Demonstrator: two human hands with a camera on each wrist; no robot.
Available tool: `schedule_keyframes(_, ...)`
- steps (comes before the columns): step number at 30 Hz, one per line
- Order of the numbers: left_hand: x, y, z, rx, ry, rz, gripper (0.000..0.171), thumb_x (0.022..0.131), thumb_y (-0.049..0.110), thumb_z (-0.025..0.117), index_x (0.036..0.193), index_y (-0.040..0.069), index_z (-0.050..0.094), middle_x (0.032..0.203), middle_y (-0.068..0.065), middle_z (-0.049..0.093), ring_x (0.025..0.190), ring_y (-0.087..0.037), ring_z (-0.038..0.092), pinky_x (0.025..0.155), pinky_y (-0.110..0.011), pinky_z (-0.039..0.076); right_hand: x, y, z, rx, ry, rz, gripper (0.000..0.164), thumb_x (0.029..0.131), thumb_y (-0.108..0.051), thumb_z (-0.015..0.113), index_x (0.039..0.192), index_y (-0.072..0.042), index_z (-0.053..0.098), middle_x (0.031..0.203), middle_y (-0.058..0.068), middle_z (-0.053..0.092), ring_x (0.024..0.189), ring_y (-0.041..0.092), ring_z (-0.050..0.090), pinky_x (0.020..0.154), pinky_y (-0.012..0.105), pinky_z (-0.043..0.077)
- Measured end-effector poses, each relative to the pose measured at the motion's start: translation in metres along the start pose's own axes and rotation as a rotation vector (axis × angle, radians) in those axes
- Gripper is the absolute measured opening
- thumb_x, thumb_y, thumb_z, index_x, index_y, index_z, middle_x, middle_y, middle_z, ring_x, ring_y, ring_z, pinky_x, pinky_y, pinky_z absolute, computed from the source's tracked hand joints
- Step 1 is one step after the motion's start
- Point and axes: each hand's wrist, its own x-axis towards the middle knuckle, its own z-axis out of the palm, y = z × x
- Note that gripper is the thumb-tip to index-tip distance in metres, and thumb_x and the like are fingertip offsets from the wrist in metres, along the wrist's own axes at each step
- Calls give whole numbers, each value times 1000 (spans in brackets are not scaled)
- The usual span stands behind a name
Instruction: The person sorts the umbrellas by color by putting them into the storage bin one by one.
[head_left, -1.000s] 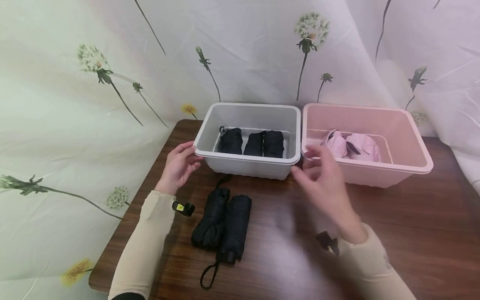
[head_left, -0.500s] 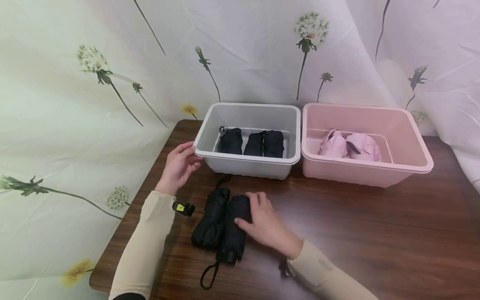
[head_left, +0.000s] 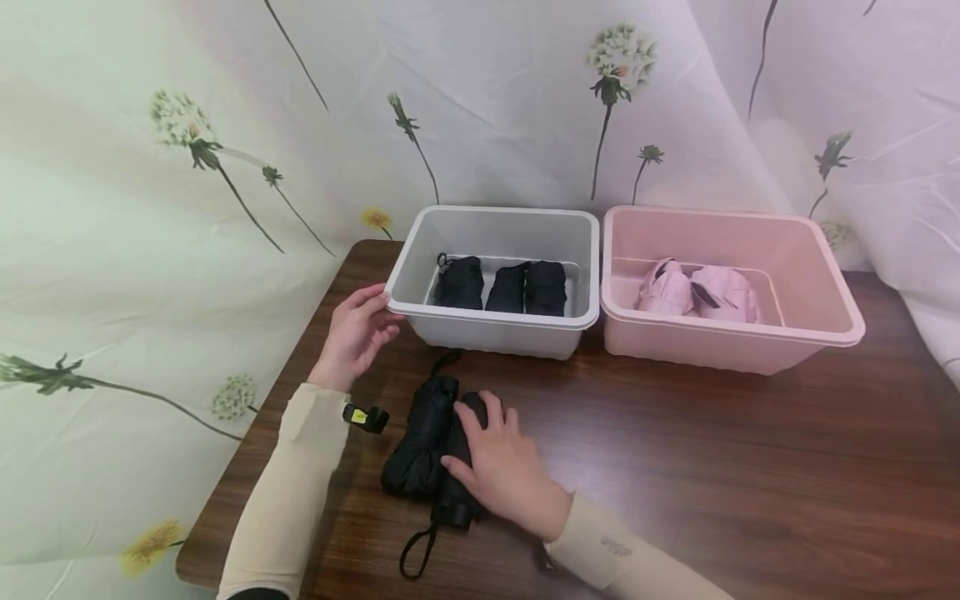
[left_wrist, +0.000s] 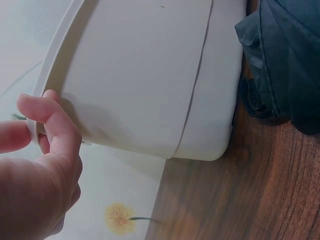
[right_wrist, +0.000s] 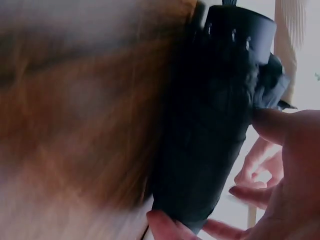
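Note:
My left hand (head_left: 355,337) pinches the front left corner rim of a grey plastic bin (head_left: 498,335); thumb and fingertips lie on either side of that rim in the left wrist view. Two folded black umbrellas lie side by side on the table in front of the bin. Around the right-hand umbrella (right_wrist: 200,120) my right hand (head_left: 512,468) curls, thumb on one side and fingers over the other. Its wrist-strap loop (head_left: 417,553) trails toward me. The left-hand umbrella (head_left: 420,442) lies close alongside. Inside the grey bin are three black folded umbrellas (head_left: 461,285).
A pink bin (head_left: 720,350) stands right beside the grey one, with two pink folded umbrellas (head_left: 723,293) in it. Both stand at the back of the dark wooden table (head_left: 712,450), against a flower-printed cloth (head_left: 495,108).
My right hand has moved from in front of the pink bin, down and left, onto the right-hand black umbrella and now grips it. The left hand stays at the grey bin's rim.

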Motion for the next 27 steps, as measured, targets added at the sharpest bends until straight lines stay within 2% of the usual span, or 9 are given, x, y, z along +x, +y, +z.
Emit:
schedule_keyframes(5, 0, 0, 1, 8, -1, -2, 24, 96, 17, 60, 118, 12, 52, 111, -9, 56, 73, -12, 64, 65, -22, 54, -1, -2, 3, -63, -8, -29, 58, 93, -56, 52, 139, -22, 46, 148, 15, 33, 105, 36, 52, 42, 31, 40)
schedule_keyframes(10, 0, 0, 1, 10, 2, 1, 25, 96, 17, 60, 118, 12, 52, 110, -8, 57, 72, -12, 64, 65, -22, 54, -1, -1, 3, -86, -12, -29, 58, 91, -52, 58, 138, -21, 47, 148, 15, 34, 104, 35, 52, 40, 32, 38)
schedule_keyframes(16, 0, -1, 1, 9, 0, 1, 25, 96, 16, 59, 119, 11, 51, 109, -8, 57, 73, -12, 64, 65, -22, 53, -2, 0, 0, -71, -64, -13, 60, 85, -46, 65, 137, -22, 48, 151, 13, 30, 105, 36, 53, 37, 29, 34)
schedule_keyframes(21, -1, 0, 1, 0, 3, 3, 24, 96, 16, 59, 118, 11, 52, 105, -7, 59, 71, -12, 64, 63, -22, 53, -1, 6, -2, -67, -85, 8, 65, 81, -43, 73, 137, -25, 46, 153, 11, 27, 104, 35, 52, 39, 29, 35)
schedule_keyframes(27, -1, 0, 1, -8, 3, 4, 22, 96, 15, 59, 117, 11, 52, 102, -6, 61, 70, -12, 64, 63, -22, 53, 0, 19, -4, -72, -106, 50, 81, 79, -36, 79, 147, -27, 35, 158, 10, 20, 108, 38, 51, 42, 32, 39)
